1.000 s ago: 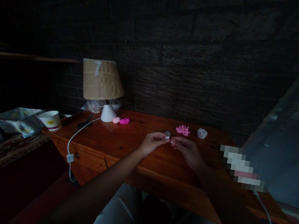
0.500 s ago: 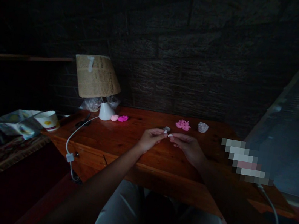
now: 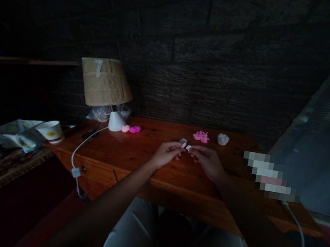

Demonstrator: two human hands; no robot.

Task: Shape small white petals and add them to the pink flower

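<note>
Above the wooden table, my left hand (image 3: 166,154) pinches a small white clay-like piece (image 3: 183,145) between thumb and fingertips. Just across a narrow gap, my right hand (image 3: 208,161) pinches another small white piece (image 3: 188,147), which looks rounded and flattened. The two pieces are apart. Behind the left fingertips lies a greyish-white lump (image 3: 183,141), partly hidden by them. Farther back are a pink cluster of shaped pieces (image 3: 201,136) and a crumpled-looking white lump (image 3: 223,139).
A lamp (image 3: 106,83) with a printed shade stands at the back left, a pale pink ball (image 3: 125,128) and a magenta lump (image 3: 135,129) by its base. Its white cord (image 3: 76,155) hangs over the front edge. A paper cup (image 3: 50,131) stands at the left corner.
The white piece in my right hand has turned and now shows a broader face. Both hands stay close together, with only slight finger movement. The whole view has shifted slightly.
</note>
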